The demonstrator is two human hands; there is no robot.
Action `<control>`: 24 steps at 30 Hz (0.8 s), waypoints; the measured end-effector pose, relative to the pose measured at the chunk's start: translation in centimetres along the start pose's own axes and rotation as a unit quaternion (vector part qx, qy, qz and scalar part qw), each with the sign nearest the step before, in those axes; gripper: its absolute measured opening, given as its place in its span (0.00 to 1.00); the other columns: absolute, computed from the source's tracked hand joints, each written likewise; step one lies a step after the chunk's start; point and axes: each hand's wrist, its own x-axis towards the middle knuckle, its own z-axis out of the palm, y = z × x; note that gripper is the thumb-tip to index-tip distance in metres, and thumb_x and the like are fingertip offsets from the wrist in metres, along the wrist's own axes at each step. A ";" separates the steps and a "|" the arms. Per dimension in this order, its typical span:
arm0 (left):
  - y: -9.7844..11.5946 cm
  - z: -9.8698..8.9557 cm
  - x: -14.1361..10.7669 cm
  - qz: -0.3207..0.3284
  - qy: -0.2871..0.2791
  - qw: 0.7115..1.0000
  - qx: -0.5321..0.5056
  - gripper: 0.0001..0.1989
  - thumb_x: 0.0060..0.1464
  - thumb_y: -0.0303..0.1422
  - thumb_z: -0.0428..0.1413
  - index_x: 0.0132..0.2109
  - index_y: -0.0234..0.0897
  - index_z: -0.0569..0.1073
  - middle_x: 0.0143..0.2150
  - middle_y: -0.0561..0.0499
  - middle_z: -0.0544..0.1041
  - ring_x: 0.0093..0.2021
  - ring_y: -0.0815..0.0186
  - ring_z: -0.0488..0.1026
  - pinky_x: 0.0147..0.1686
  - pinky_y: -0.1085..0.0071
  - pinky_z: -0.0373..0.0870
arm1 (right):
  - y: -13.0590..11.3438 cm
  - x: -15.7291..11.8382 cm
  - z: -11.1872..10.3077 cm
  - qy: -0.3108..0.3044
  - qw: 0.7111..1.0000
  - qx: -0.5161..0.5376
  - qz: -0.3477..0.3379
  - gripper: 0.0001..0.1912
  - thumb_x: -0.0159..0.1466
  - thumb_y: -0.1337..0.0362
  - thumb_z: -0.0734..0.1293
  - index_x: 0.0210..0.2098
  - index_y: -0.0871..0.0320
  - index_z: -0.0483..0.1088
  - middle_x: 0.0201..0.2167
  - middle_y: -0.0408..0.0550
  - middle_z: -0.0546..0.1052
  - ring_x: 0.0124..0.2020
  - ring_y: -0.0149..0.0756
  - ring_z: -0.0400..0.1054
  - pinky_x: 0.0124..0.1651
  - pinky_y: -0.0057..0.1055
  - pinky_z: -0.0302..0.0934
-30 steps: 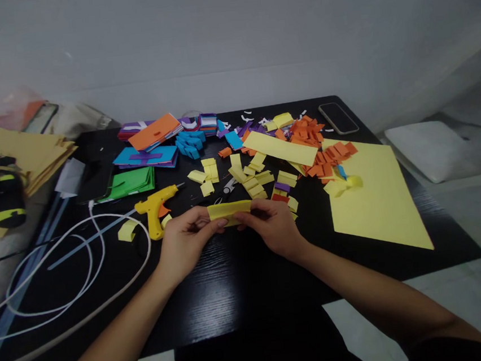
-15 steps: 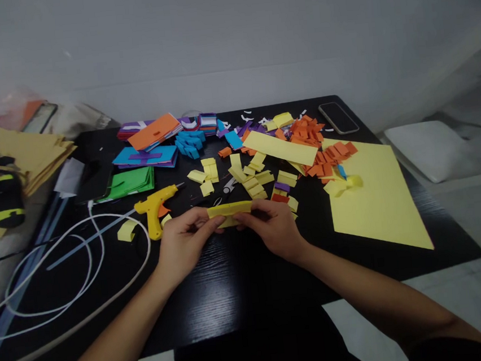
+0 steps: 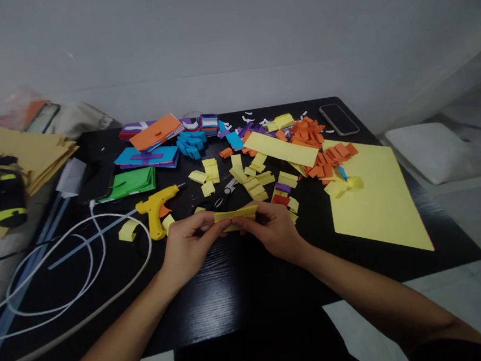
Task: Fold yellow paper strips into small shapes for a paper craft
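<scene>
A folded yellow paper strip (image 3: 236, 214) is held between both hands over the middle of the table. My left hand (image 3: 190, 239) pinches its left part, thumb in front, fingers behind. On the right part, my right hand (image 3: 276, 228) grips the same way, and the two thumb tips nearly meet. Small folded yellow papers (image 3: 254, 186) and scissors (image 3: 229, 187) lie just beyond the hands. To the left rests a yellow glue gun (image 3: 155, 210). The fingers behind the strip are partly hidden.
A large yellow sheet (image 3: 374, 201) lies right, near orange pieces (image 3: 306, 134) and a phone (image 3: 339, 119). Green papers (image 3: 133, 181) and blue papers (image 3: 147, 155) are at the back left. A white cable (image 3: 101, 239) loops across the left side.
My hands have shifted slightly, with the thumbs closer together at the strip's middle. The strip has moved a little right and down, and its right end is tilted up.
</scene>
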 end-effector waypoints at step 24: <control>-0.4 -0.8 0.3 0.012 0.003 0.997 0.071 0.10 0.58 0.33 0.63 0.29 0.36 0.76 0.22 0.57 0.71 0.21 0.73 0.65 0.21 0.77 0.61 | 0.5 0.4 -0.2 -0.011 1.000 0.000 0.008 0.14 0.59 0.50 0.76 0.35 0.54 0.80 0.31 0.44 0.81 0.34 0.38 0.76 0.41 0.34 0.72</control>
